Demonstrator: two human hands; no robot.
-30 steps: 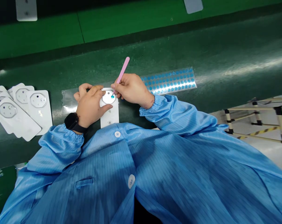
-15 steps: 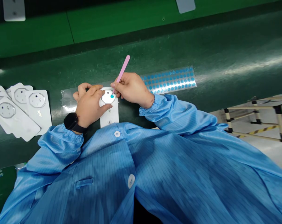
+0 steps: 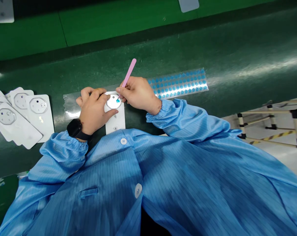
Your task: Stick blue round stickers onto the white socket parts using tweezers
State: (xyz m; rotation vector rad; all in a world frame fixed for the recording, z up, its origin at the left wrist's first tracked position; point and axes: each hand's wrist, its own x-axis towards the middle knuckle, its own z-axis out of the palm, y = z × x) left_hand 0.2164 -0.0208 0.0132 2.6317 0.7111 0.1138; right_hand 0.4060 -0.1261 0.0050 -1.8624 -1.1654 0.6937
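Steadying a white rectangular card (image 3: 115, 123) under slim pink plastic tweezers (image 3: 129, 72).
Right hand (image 3: 138, 95) pinches them closed, tip on a small blue dot (image 3: 118, 101) inside the card's round ring (image 3: 111, 104); left hand (image 3: 95, 108) braces the card's edge, its grip unclear.

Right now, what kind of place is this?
It looks like a factory workroom: a person in a blue striped work coat at a long green workbench with a sheet of blue dots and pink tweezers.
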